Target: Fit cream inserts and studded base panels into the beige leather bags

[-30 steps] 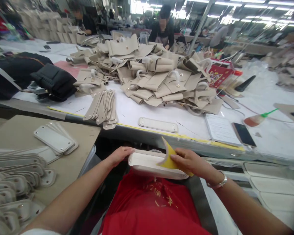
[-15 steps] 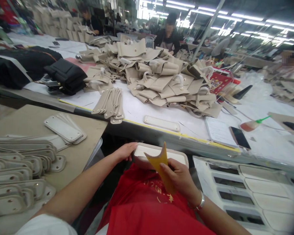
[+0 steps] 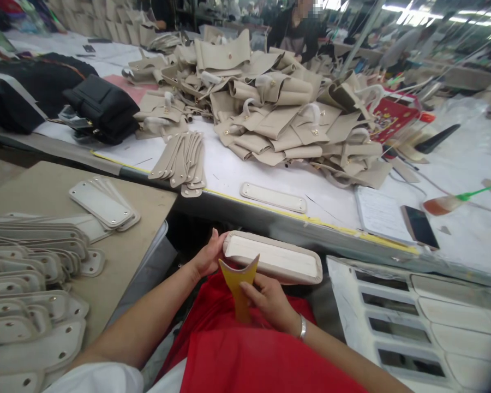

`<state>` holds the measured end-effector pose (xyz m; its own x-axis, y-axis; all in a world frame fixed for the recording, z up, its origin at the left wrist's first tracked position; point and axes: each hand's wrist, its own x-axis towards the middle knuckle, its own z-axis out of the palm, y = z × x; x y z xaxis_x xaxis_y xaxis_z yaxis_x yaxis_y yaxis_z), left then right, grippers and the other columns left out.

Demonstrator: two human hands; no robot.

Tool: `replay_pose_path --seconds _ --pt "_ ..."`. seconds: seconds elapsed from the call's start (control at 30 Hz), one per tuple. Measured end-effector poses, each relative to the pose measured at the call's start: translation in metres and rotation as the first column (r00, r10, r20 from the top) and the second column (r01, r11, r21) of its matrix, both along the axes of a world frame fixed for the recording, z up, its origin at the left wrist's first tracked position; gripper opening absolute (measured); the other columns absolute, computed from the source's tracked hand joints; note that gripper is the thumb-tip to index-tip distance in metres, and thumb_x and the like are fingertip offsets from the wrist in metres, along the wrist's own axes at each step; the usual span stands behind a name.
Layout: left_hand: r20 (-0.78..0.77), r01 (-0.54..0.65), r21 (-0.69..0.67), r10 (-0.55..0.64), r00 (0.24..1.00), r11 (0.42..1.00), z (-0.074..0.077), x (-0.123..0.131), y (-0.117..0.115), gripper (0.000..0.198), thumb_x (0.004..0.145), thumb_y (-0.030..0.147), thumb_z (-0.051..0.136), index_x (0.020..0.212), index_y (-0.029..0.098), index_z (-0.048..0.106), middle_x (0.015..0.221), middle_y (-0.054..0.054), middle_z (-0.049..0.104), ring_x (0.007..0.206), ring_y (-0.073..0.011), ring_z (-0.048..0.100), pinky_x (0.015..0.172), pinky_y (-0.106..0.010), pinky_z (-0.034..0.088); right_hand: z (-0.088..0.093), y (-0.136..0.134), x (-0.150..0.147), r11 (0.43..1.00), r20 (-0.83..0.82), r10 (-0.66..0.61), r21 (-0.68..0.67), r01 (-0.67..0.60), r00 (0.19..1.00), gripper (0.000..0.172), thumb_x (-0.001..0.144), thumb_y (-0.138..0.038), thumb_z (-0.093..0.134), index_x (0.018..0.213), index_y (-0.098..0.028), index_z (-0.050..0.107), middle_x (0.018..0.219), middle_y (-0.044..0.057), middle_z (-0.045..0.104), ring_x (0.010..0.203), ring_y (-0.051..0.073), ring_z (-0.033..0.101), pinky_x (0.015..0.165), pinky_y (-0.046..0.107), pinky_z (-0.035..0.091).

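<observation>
Above my lap is a beige leather bag bottom (image 3: 278, 256), long and round-cornered, with a white panel inside a folded rim. My left hand (image 3: 208, 255) grips its left end, thumb raised and fingers partly hidden behind it. My right hand (image 3: 270, 303) is closed on a yellow scraper (image 3: 240, 286), a flat piece with a curved notch between two points. The scraper's notched end points upward, in front of the panel's near edge. Whether it touches the panel, I cannot tell.
Beige bag parts (image 3: 270, 114) lie heaped on the white table, beside stacked straps (image 3: 180, 158). One flat strip (image 3: 273, 197) sits near the table edge. Riveted pieces (image 3: 28, 273) are piled at left; a slotted white board (image 3: 347, 305) is at right. A phone (image 3: 419, 226) lies near a glue bottle (image 3: 442, 204).
My right hand and the scraper have moved left and slightly down, uncovering more of the panel. The left thumb has lifted. The whole view has tilted downward.
</observation>
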<state>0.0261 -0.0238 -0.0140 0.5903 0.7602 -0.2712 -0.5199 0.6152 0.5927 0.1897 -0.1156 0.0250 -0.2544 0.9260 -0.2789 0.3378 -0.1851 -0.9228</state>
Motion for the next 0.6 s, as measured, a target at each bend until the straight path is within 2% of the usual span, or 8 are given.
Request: replay_pose_path --seconds 0.1,0.2,0.37,0.6 --pt "0.034 -0.016 -0.021 0.017 0.999 1.0 -0.006 0.0 -0.001 0.075 0.078 0.071 0.026 0.128 0.017 0.044 0.122 -0.012 0.055 0.113 -0.0271 0.05 0.098 -0.04 0.035 -0.009 0.005 -0.015 0.974 -0.171 -0.116 -0.212 0.078 0.978 0.035 0.08 -0.049 0.05 0.079 -0.015 0.056 0.057 0.0 0.058 0.044 0.011 0.05 0.044 0.022 0.04" --pt "0.092 -0.017 -0.038 0.021 0.996 0.999 -0.008 0.001 -0.002 0.079 0.077 0.073 0.025 0.131 0.017 0.039 0.124 -0.013 0.054 0.114 -0.0282 0.049 0.098 -0.041 0.034 -0.017 0.01 -0.028 0.934 -0.26 -0.202 -0.34 0.107 0.944 0.039 0.075 -0.053 0.055 0.076 -0.014 0.053 0.048 -0.002 0.055 0.038 0.01 0.048 0.04 0.021 0.04" --pt "0.064 -0.062 -0.037 0.064 0.996 0.997 -0.01 0.002 -0.004 0.082 0.074 0.075 0.03 0.131 0.016 0.04 0.122 -0.013 0.055 0.114 -0.0293 0.049 0.099 -0.041 0.033 -0.025 0.014 -0.034 0.893 -0.377 -0.306 -0.431 0.127 0.874 0.044 0.07 -0.056 0.059 0.076 -0.013 0.054 0.046 -0.001 0.056 0.037 0.008 0.049 0.039 0.019 0.041" --pt "-0.121 -0.133 -0.018 0.13 0.984 0.991 -0.013 0.007 -0.002 0.071 0.078 0.069 0.033 0.127 0.019 0.047 0.12 -0.009 0.058 0.115 -0.0261 0.048 0.101 -0.036 0.031 -0.029 0.019 -0.036 0.84 -0.449 -0.403 -0.528 0.126 0.797 0.046 0.066 -0.056 0.064 0.076 -0.012 0.056 0.047 -0.001 0.057 0.035 0.007 0.047 0.036 0.016 0.037"
